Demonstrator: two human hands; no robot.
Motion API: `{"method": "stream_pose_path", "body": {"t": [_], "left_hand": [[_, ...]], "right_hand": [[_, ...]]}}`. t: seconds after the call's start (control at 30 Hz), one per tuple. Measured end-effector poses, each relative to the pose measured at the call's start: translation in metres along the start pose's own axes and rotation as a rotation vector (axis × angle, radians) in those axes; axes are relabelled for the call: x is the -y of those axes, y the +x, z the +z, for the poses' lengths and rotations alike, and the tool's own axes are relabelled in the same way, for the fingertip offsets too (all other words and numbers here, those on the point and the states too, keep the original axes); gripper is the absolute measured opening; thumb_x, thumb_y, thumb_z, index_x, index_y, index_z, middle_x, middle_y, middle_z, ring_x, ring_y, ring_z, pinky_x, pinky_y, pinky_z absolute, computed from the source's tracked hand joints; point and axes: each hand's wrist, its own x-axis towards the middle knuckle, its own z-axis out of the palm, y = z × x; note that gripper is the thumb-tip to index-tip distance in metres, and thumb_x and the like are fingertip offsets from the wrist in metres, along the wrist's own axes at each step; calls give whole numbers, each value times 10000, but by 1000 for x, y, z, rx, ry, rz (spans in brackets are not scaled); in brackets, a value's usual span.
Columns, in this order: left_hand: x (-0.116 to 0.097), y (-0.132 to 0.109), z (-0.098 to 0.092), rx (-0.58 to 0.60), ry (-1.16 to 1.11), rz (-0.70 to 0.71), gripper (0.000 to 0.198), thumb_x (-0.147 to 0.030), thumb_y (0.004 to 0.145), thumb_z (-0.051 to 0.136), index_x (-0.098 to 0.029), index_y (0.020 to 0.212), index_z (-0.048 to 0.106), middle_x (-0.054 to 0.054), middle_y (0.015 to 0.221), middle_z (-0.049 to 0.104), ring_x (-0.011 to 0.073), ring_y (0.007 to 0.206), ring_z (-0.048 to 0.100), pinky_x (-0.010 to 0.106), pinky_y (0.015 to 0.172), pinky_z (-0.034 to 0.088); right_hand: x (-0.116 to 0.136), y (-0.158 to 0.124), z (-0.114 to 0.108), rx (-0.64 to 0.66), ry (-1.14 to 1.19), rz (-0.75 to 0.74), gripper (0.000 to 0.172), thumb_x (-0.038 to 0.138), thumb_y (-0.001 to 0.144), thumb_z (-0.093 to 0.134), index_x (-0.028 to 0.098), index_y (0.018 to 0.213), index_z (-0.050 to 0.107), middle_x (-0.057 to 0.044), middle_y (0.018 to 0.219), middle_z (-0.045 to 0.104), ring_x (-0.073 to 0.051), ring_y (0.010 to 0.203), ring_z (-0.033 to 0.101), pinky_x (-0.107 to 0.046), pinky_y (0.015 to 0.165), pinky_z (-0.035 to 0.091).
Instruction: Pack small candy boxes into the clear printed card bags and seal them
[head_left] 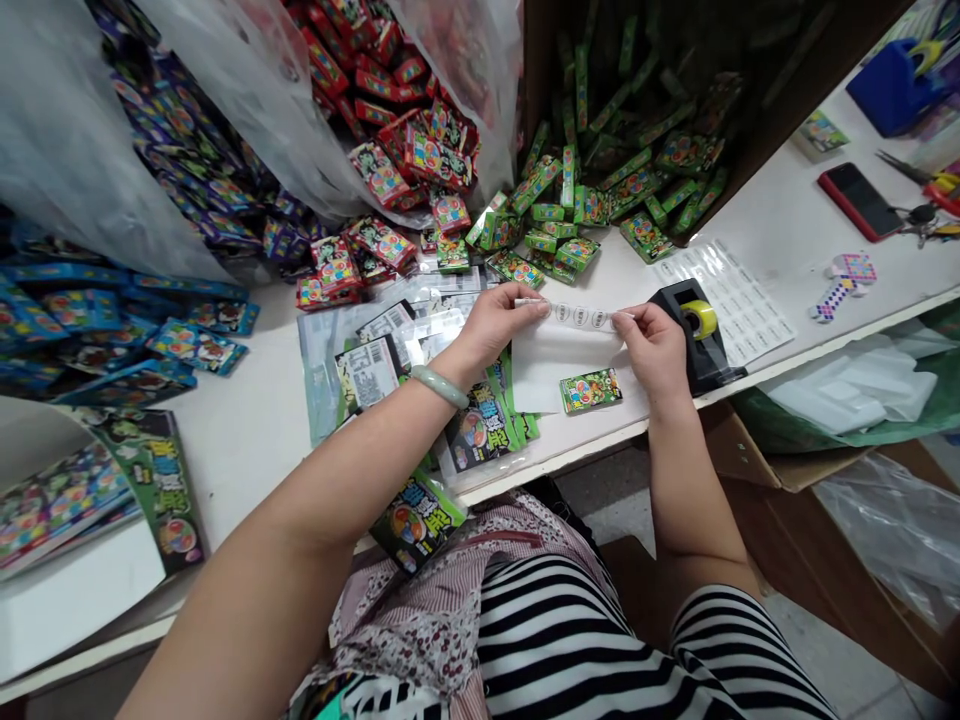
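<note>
My left hand (496, 322) and my right hand (654, 345) each pinch one end of a narrow strip of round stickers (581, 316), stretched level between them over the white table (247, 430). Under the strip lies a white envelope-like bag (555, 368) with one small green packet (591, 390) on it. A pale green bangle (439, 386) sits on my left wrist. A black tape dispenser (696, 335) with yellow tape stands just right of my right hand.
Heaps of small packets cover the back: blue (97, 320) at left, red (390, 170) in the middle, green (600, 190) spilling from a brown box. Printed zip bags (390, 360) lie by my left forearm. A label sheet (739, 300), red phone (859, 200), scissors and blue holder sit right.
</note>
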Motion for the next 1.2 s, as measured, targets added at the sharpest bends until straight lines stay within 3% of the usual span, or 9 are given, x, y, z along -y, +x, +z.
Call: {"method": "stream_pose_path", "body": {"t": [0.17, 0.33, 0.47, 0.57, 0.9, 1.2], "left_hand": [[3, -2, -1, 0, 20, -25, 249, -350, 661, 792, -180, 764, 640, -16, 722, 637, 108, 641, 533, 244, 606, 404], [-2, -5, -1, 18, -41, -23, 198, -273, 644, 792, -184, 757, 655, -18, 745, 656, 110, 665, 556, 249, 644, 443], [-6, -7, 0, 59, -31, 35, 165, -239, 651, 782, -184, 747, 660, -22, 753, 658, 107, 679, 565, 251, 672, 456], [-7, -9, 1, 76, 0, 62, 164, -250, 665, 781, -186, 758, 662, -23, 755, 658, 110, 685, 570, 253, 675, 460], [-10, -13, 1, 79, 58, 25, 167, -294, 713, 751, -184, 773, 641, -14, 734, 623, 101, 634, 516, 243, 603, 407], [-12, -15, 3, 169, 9, 72, 151, -239, 670, 748, -181, 776, 658, -18, 754, 632, 103, 671, 548, 253, 672, 450]], "right_hand": [[-1, -2, 0, -11, -50, -9, 372, 572, 807, 659, 230, 688, 571, 9, 660, 593, -154, 651, 541, -300, 612, 453], [-1, -2, -1, -25, 37, -14, 292, 511, 777, 706, 231, 760, 625, -4, 753, 662, -171, 720, 603, -325, 692, 502], [5, 1, -5, 100, -26, -49, 238, 424, 743, 742, 220, 846, 678, -14, 826, 699, -173, 742, 617, -338, 719, 502], [12, 4, -6, 170, -112, -82, 221, 397, 701, 763, 209, 772, 672, -13, 779, 690, -179, 742, 607, -336, 718, 483], [18, 5, -4, 193, -104, -17, 249, 448, 706, 729, 208, 690, 665, 6, 664, 636, -148, 630, 515, -296, 603, 404], [25, 8, -3, 276, -158, -138, 212, 414, 711, 761, 217, 749, 694, -18, 790, 703, -185, 764, 606, -342, 736, 476]]}}
